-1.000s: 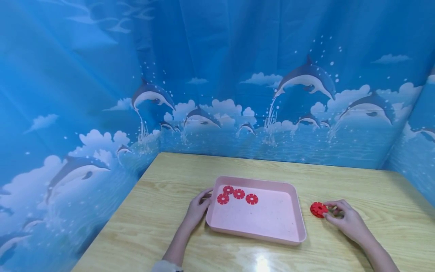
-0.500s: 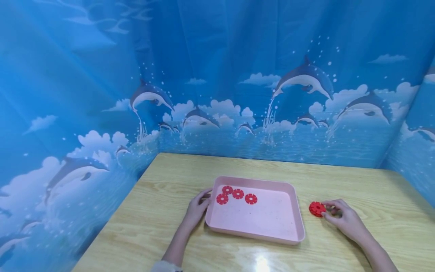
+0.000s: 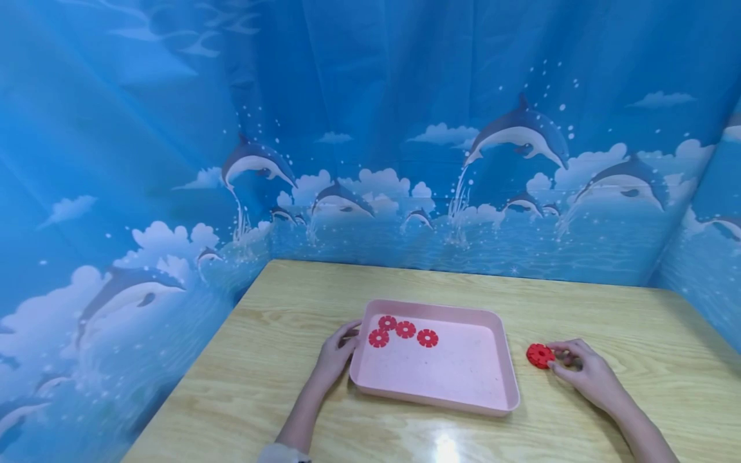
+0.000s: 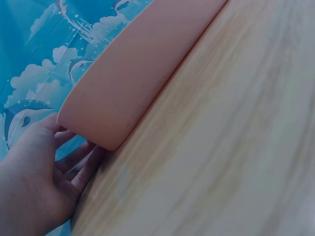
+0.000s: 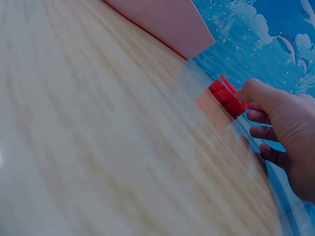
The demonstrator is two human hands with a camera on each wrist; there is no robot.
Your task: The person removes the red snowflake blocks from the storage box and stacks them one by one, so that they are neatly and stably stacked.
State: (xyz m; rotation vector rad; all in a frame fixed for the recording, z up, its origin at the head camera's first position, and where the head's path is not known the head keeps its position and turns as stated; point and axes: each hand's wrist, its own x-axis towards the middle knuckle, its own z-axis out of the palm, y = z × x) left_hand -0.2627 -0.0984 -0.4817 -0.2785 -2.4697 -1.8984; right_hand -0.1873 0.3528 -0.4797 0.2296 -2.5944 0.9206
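Observation:
A pink tray [image 3: 446, 370] lies on the table, with several red notched discs, among them a front disc [image 3: 428, 338], flat in its left part. My left hand [image 3: 336, 357] rests its fingers against the outside of the tray's left end. In the left wrist view, some fingertips are hidden behind the tray's corner. Right of the tray sits a small stack of red discs [image 5: 227, 101]. The thumb and forefinger of my right hand [image 3: 587, 376] pinch a red notched disc [image 3: 540, 355] at the stack's top. In the right wrist view, that disc stands slightly apart from those below.
The wooden table [image 3: 312, 289] extends around the tray and the stack. A blue curtain [image 3: 370, 148] printed with dolphins hangs along its back and sides. Light glares off the tabletop [image 3: 446, 444] near the front.
The red discs at my right fingertips look slightly more lined up than before. The head view has shifted a little. My left hand and the tray stay in place.

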